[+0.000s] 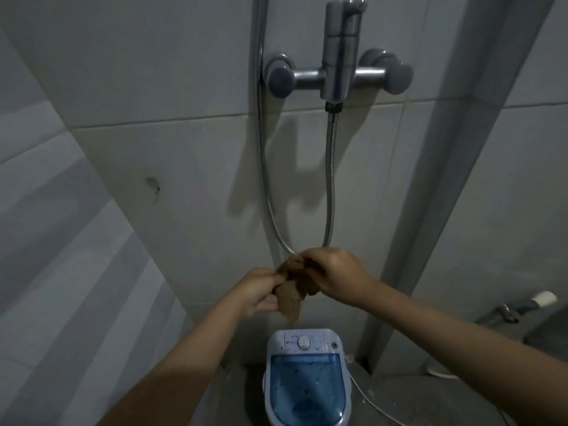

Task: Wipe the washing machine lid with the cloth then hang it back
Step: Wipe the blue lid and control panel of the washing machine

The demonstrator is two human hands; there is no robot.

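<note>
- Left hand (256,292): grip closed on the lower left of the cloth (292,290), fingers curled around it.
- Cloth: brown, bunched between both hands, held in the air at the bottom loop of the hose (330,179), above the washer.
- Right hand (335,276): grip pinched on the cloth's top right.
- Washer (307,379): below the hands, blue lid (307,385) down.
- Tap (338,72): on the tiled wall above.
</note>
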